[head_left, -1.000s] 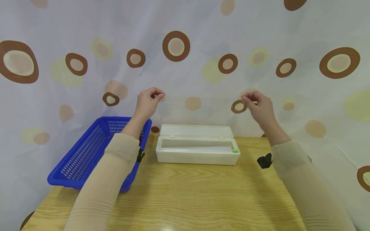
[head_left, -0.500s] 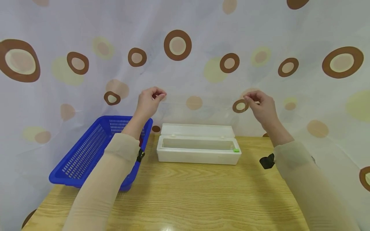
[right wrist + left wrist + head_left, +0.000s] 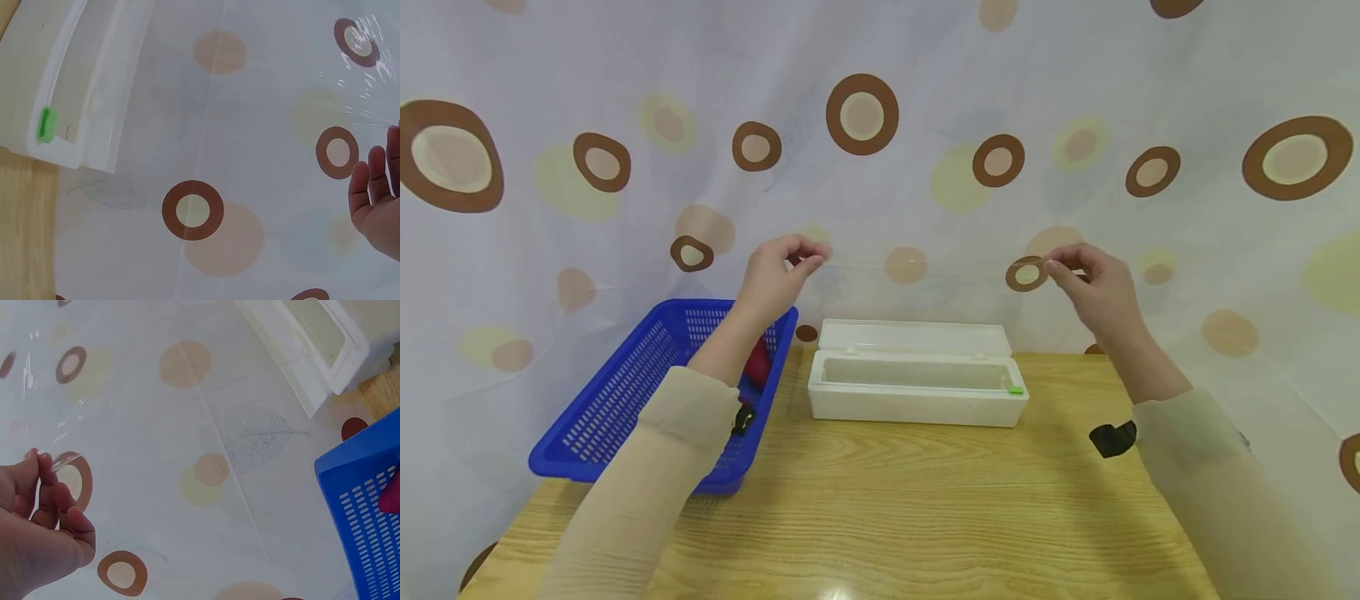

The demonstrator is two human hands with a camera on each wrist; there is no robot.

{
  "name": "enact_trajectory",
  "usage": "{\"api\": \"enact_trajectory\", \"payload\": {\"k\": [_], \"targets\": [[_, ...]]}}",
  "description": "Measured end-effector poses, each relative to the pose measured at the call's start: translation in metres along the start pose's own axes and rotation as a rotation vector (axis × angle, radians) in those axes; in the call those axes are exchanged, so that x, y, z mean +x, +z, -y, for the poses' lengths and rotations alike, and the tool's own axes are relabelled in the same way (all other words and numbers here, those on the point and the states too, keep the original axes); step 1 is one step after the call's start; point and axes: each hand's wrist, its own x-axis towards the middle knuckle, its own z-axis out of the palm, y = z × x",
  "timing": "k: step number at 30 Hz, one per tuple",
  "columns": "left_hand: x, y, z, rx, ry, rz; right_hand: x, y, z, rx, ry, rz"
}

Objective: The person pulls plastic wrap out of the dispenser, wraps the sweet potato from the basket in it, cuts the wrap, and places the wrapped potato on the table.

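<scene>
A sheet of clear cling film (image 3: 65,461) stretches between both hands above the table; its edges are hard to make out. In the head view, the left hand (image 3: 778,271) pinches one corner between thumb and fingertips. The right hand (image 3: 1097,287) pinches the opposite corner, and the film (image 3: 372,62) shows creases and glints by it in the right wrist view. Below and between the hands stands a long white box (image 3: 917,406), its lid (image 3: 913,337) raised at the back. A green slider (image 3: 1015,390) sits at the right end of its front rim.
A blue perforated basket (image 3: 598,417) stands at the table's left, under the left forearm, with a dark red object (image 3: 758,364) inside. A patterned curtain (image 3: 880,200) hangs close behind the wooden table (image 3: 925,517).
Both hands have shifted slightly, the right one outward to the right, so they stand a little wider apart. A pale strip inside the box a second ago no longer shows.
</scene>
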Motion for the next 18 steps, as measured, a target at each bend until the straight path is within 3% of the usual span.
{"api": "enact_trajectory", "payload": {"k": [8,18], "targets": [[-0.028,-0.014,-0.013,0.065,0.031,0.055,-0.022,-0.012,0.007,-0.052,-0.047,0.039],[-0.063,-0.014,-0.013,0.09,0.131,-0.016,-0.055,-0.02,0.011,0.005,-0.139,0.073]]}}
